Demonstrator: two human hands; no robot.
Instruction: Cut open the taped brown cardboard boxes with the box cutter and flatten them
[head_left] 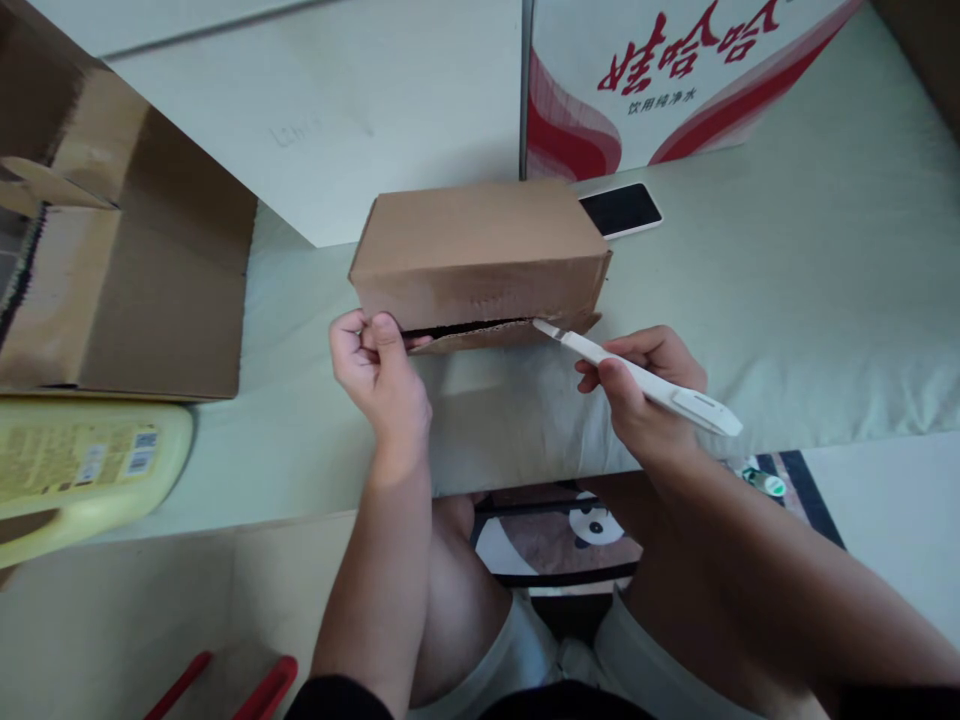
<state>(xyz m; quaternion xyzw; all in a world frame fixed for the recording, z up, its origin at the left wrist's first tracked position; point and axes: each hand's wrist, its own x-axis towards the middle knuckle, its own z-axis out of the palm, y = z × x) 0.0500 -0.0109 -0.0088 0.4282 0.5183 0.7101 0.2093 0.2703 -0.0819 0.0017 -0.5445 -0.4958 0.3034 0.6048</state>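
A brown cardboard box [487,225] lies on the pale green cloth surface, with a dark slit open along its near lower edge. Its front left corner is gripped by my left hand [382,375], thumb on the outside and some fingers inside the slit. My right hand [649,390] is closed round a white utility knife [652,385]. The knife's blade tip touches the box at the right part of the slit. What is inside the box stays hidden in the dark.
Behind the box stand a white panel [420,100] and a white-and-red carton [645,90]. A phone [622,210] lies at the back right. To the left are a larger cardboard box [172,250] and a yellow jug [97,460]. Red handles [266,690] show below.
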